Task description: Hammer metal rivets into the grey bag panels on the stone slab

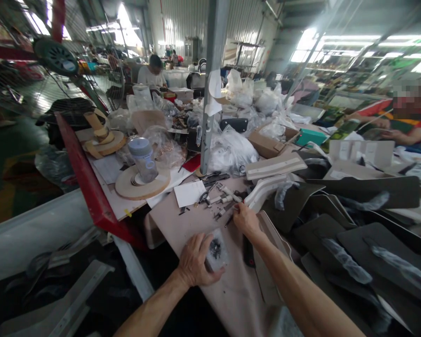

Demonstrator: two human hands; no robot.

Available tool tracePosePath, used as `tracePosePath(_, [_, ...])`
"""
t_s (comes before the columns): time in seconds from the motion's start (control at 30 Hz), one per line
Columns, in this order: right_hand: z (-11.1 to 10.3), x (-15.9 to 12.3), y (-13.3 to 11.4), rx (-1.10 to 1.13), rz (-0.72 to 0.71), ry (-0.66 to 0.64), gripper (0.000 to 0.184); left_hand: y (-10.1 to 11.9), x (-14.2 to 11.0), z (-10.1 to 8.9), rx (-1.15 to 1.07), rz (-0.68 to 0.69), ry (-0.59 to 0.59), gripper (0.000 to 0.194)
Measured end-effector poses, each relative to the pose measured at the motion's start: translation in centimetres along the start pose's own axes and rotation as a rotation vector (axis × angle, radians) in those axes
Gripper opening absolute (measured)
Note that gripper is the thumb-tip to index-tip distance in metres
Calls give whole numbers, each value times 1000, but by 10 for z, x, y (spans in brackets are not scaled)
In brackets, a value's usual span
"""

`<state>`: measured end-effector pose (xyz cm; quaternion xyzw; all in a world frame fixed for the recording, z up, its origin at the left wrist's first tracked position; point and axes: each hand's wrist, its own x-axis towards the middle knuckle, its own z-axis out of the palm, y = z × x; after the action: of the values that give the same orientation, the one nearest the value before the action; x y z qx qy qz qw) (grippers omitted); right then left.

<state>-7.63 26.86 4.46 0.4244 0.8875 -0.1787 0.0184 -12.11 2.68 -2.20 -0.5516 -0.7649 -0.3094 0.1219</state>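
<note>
Milky-clear square plastic box (223, 258) of small dark bits (215, 249), held in the left hand (193, 263).
Left fingers and thumb are curled, half open, round the box; I cannot tell if it rests on the pinkish-beige table (171, 224). Farther out and to the right, the right hand (246, 219) has its fingers bent close together by a thin dark stick (228, 221); I cannot tell if it has hold of it. My guess is that the step now is keeping the box near while the right hand reaches in. The next move seems to call for a level left hand, so no bits spill. Just past the right hand lie messy grey and black metal tools (223, 199). Right of it are flat dark-grey panels (317, 234).
</note>
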Motion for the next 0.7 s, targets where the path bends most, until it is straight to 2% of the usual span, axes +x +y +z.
tracePosePath(0.1, [4,6,-11,-20,-93,40,45,0,2,-2,-7,96,-57,93])
tracePosePath(0.23, [6,22,-28,-87,-229,85,54,0,11,-2,-9,126,-100,93])
tracePosePath(0.33, [4,34,-34,-158,-286,54,43,-3,14,0,-74,139,-106,103])
tracePosePath(0.47, [-2,42,-28,-211,-356,20,33,-6,13,1,-194,146,-147,120])
tracePosePath(0.6, [-14,29,-16,-201,-439,16,27,-6,14,0,-225,86,-224,126])
tracePosePath(0.7, [-30,-3,-8,-82,-405,31,33,-2,21,-3,-191,2,-277,122])
